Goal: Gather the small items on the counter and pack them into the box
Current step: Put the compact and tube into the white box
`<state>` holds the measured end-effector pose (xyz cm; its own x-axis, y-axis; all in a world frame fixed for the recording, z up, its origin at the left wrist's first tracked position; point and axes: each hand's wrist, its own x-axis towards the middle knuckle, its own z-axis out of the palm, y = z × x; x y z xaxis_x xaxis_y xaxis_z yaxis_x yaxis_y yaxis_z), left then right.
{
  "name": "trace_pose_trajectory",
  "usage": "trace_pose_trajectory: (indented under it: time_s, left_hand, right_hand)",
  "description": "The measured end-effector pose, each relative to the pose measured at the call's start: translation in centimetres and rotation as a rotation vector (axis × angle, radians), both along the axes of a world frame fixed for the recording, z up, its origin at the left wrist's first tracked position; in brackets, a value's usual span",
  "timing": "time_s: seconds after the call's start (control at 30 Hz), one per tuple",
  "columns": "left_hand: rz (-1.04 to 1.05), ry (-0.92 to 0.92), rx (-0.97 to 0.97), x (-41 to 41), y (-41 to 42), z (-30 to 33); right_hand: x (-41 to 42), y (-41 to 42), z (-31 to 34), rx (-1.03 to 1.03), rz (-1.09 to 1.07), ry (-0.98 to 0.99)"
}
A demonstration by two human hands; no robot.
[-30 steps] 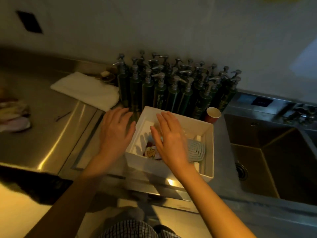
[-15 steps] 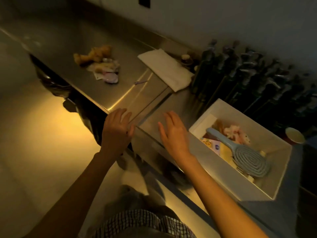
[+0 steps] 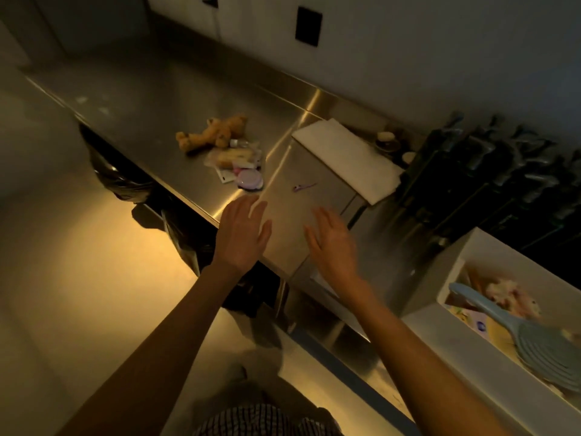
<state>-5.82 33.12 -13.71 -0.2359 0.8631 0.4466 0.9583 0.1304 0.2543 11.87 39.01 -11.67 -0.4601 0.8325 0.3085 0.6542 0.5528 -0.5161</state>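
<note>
A white box [image 3: 440,335] stands at the right on the steel counter [image 3: 151,99]; inside lie a blue hairbrush [image 3: 531,338] and other small packets. Farther left on the counter sit a brown teddy bear [image 3: 212,133], a clear bag of small items [image 3: 234,157], a round purple case [image 3: 250,179] and a small purple clip [image 3: 303,186]. My left hand [image 3: 242,236] and my right hand [image 3: 333,243] hover flat over the counter's front edge, fingers straight, holding nothing. Both are left of the box and nearer than the loose items.
A folded white towel [image 3: 345,160] lies at the back of the counter. Several dark pump bottles [image 3: 490,184] crowd the back right, behind the box. A black bin bag [image 3: 116,180] hangs below the counter edge on the left.
The view has swung left, away from the box. Both hands left the box and moved left along the counter toward the loose items, staying flat and empty.
</note>
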Motion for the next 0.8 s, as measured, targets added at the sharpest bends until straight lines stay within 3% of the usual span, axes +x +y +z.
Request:
trace_pose_trajectory:
  time_s: [0.33,0.8]
  left_hand:
    - [-0.099,-0.031,-0.132,-8.9,7.5,-2.7]
    - [0.281,-0.216,-0.231,-10.2,14.7,-8.5]
  right_hand:
    - [-7.3,6.3,-3.0,-0.148,-0.056,-0.060]
    - [-9.0,18.0,-9.4,-0.266,0.023,-0.123]
